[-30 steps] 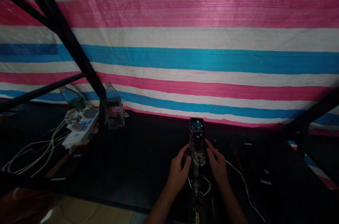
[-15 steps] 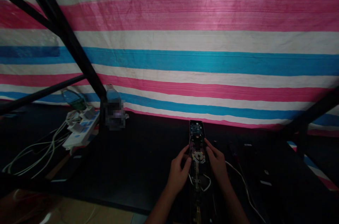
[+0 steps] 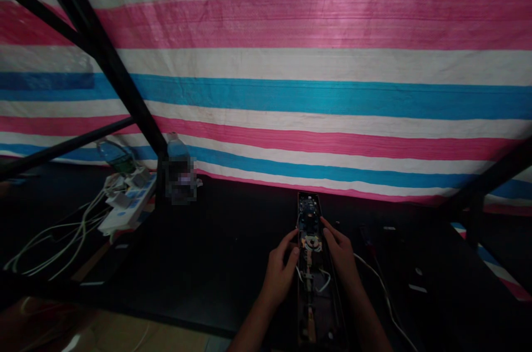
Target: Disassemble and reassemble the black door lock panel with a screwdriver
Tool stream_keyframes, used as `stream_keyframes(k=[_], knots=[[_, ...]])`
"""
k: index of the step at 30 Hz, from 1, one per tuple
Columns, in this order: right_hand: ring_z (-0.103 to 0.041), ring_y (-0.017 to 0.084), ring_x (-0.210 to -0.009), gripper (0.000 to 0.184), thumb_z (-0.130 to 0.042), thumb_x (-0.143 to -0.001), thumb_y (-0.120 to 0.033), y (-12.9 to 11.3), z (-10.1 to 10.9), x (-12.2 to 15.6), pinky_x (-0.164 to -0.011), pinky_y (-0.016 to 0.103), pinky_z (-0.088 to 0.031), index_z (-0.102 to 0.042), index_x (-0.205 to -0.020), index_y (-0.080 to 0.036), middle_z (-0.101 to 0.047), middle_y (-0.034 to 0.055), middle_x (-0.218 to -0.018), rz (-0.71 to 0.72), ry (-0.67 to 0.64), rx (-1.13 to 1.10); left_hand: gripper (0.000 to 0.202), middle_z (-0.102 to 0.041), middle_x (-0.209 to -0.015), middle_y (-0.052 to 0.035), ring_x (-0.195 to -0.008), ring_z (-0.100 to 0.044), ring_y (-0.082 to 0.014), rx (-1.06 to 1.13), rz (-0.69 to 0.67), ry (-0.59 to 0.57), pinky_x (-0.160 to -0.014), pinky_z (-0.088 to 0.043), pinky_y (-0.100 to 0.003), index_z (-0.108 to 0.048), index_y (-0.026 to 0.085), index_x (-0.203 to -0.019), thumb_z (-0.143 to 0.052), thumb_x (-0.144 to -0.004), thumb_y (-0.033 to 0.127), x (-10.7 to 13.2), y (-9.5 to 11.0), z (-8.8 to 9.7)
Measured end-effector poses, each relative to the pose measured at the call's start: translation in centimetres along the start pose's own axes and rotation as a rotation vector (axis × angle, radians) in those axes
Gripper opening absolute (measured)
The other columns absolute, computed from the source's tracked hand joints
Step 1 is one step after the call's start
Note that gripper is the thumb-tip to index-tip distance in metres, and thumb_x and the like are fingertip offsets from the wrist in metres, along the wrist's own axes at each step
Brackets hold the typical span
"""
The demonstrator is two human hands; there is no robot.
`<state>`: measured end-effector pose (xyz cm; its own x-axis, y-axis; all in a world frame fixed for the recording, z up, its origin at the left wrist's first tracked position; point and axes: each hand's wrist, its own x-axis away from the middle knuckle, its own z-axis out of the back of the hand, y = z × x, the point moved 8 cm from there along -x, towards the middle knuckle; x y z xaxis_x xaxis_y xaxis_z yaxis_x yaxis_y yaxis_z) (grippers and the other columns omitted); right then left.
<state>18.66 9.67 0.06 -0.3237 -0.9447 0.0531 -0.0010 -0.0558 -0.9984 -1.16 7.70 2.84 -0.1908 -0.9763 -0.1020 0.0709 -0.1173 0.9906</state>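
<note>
Flanking a long, narrow open casing [image 3: 316,302] with both hands: left hand [image 3: 280,274] against the casing's left edge, right hand [image 3: 341,255] against its right edge. Fingers half-curled, pressing on the rims beside a round part [image 3: 311,245] inside, so clamped on the casing from either side. Lies flat on the dark counter [image 3: 216,252], circuit board [image 3: 310,208] at the casing's far end, white wires [image 3: 322,285] looping inside. Right of the casing, a white cable [image 3: 376,280]; well left of it, a power strip [image 3: 128,205] and a bottle [image 3: 114,155]; behind it, a striped tarp [image 3: 291,91].
</note>
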Motion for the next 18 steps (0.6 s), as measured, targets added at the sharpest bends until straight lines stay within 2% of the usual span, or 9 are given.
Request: stream_keyframes(k=[7,11,14,18], knots=[[-0.068,0.032,-0.113,0.06,-0.069,-0.079,-0.059,-0.2,0.1,0.1,-0.099,0.046,-0.052,-0.072,-0.124,-0.02,-0.073,0.0103,-0.123,0.031,-0.005,0.02,0.047,-0.076,-0.097,-0.0067,-0.089,-0.07,-0.0229,-0.003,-0.007,0.009,-0.082,-0.052,-0.033,-0.059,0.018,-0.136,-0.051,-0.097,0.042,0.1,0.2,0.1],[-0.069,0.033,-0.111,0.06,-0.071,-0.077,-0.058,-0.4,0.2,0.3,-0.096,0.047,-0.053,-0.072,-0.124,-0.019,-0.073,0.0115,-0.122,0.05,-0.014,0.051,0.044,-0.075,-0.093,-0.0059,-0.086,-0.07,-0.0223,-0.001,-0.007,0.017,-0.08,-0.052,-0.032,-0.06,0.018,-0.133,-0.053,-0.095,0.04,0.1,0.2,0.2],[-0.071,0.032,-0.103,0.062,-0.071,-0.077,-0.058,-0.6,0.2,0.6,-0.09,0.045,-0.056,-0.072,-0.125,-0.019,-0.074,0.0118,-0.12,0.052,-0.019,0.041,0.042,-0.074,-0.088,-0.0047,-0.082,-0.069,-0.0215,-0.005,-0.009,0.025,-0.077,-0.052,-0.031,-0.061,0.018,-0.13,-0.054,-0.095,0.04,0.1,0.2,0.2],[-0.073,0.027,-0.082,0.068,-0.07,-0.079,-0.058,-0.5,-0.1,1.4,-0.074,0.038,-0.059,-0.067,-0.132,-0.016,-0.079,0.0102,-0.101,0.01,-0.051,-0.017,0.038,-0.074,-0.087,-0.0037,-0.083,-0.07,-0.0212,-0.022,-0.005,0.043,-0.078,-0.052,-0.031,-0.062,0.019,-0.126,-0.055,-0.093,0.037,0.0,0.2,0.2]])
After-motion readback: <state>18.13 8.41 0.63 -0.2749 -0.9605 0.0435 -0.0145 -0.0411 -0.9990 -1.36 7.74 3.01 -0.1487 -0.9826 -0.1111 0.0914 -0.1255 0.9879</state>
